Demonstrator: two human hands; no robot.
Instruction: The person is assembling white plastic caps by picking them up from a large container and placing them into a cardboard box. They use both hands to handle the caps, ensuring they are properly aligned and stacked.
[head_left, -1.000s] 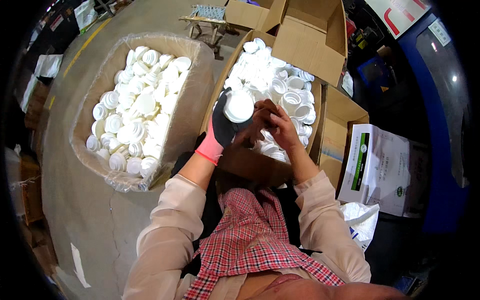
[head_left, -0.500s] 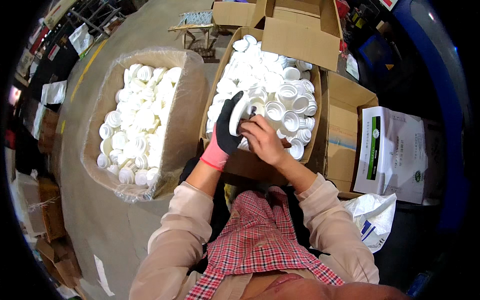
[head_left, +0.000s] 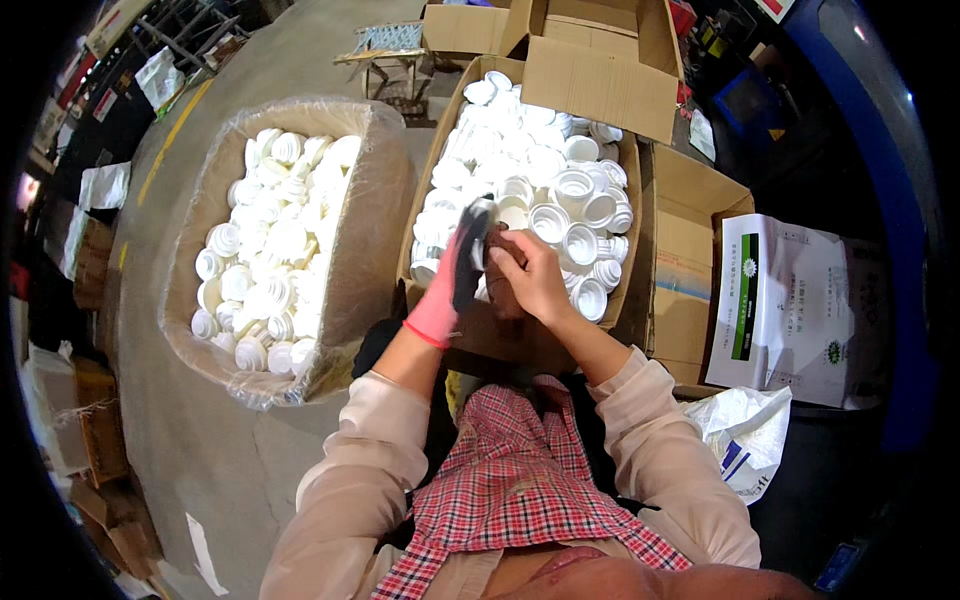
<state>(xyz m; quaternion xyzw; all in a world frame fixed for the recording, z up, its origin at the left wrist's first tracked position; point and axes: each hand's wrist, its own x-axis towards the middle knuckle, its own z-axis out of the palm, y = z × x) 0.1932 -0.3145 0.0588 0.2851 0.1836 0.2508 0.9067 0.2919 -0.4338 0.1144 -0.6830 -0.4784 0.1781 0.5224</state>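
Note:
My left hand (head_left: 455,270), in a pink glove with a black palm, is closed round a white plastic cap (head_left: 481,222). The cap is turned edge-on, and the glove covers most of it. Bare and bent at the fingers, my right hand (head_left: 532,272) closes in against the cap's right side; whatever its fingertips grip is hidden in shadow. Both hands are above the near edge of a cardboard box (head_left: 632,270) heaped with white ring-shaped caps (head_left: 549,222).
To the left stands a plastic-lined box (head_left: 375,215) full of similar white caps (head_left: 268,295). On the right are an open carton (head_left: 682,325), a white printed package (head_left: 790,300) and a crumpled white bag (head_left: 755,430). A small stool (head_left: 390,45) stands at the far side.
The cap in my left hand has turned from showing its broad side to edge-on, and the glove has rotated with it. My right hand stays close beside it, its fingers shifted slightly.

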